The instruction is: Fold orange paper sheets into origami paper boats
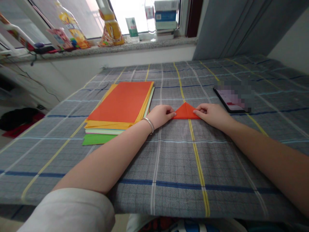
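A small folded triangle of orange-red paper (185, 111) lies on the checked cloth, its point facing away from me. My left hand (162, 115) pinches the left corner between thumb and fingers. At the opposite corner, my right hand (210, 113) holds the paper in the same way. A silver bangle (149, 125) circles my left wrist. Just left of that hand sits a stack of coloured paper (122, 101), with an orange sheet on top and yellow, pale and green sheets showing beneath.
A phone or tablet (231, 98), partly blurred out, lies right of my right hand. The grey checked cloth (173, 161) covers the surface. Behind it, a windowsill (145, 44) holds bottles, boxes and a tube. A grey curtain (229, 29) hangs at the back right.
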`<control>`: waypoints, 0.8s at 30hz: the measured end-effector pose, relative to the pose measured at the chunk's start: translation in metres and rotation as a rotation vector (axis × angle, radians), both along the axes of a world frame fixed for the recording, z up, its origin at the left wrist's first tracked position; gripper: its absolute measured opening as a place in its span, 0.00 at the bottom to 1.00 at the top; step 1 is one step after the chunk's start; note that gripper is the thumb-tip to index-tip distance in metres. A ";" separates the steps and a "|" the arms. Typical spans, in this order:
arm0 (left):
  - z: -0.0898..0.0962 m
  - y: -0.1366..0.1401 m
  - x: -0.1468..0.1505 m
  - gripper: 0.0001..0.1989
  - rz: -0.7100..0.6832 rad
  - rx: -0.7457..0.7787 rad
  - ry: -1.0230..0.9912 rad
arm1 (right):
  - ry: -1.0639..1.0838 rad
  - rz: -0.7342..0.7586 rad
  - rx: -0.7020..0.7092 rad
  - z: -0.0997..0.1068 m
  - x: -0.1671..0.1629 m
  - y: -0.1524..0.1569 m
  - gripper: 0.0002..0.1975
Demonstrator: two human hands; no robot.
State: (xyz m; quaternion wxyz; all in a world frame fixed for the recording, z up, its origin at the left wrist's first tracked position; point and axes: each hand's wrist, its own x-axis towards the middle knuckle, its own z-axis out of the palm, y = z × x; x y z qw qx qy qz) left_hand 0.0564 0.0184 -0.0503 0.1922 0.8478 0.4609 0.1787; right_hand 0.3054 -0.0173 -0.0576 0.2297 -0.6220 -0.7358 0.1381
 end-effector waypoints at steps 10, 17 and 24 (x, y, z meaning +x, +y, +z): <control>-0.003 -0.002 0.004 0.11 0.005 0.033 0.042 | -0.065 -0.051 -0.031 0.001 -0.004 0.001 0.09; -0.008 -0.008 0.009 0.15 -0.018 0.179 0.113 | -0.078 -0.040 0.017 -0.003 -0.002 0.002 0.12; -0.010 -0.011 0.012 0.13 -0.031 0.211 0.092 | -0.050 0.060 0.141 -0.008 0.003 0.001 0.18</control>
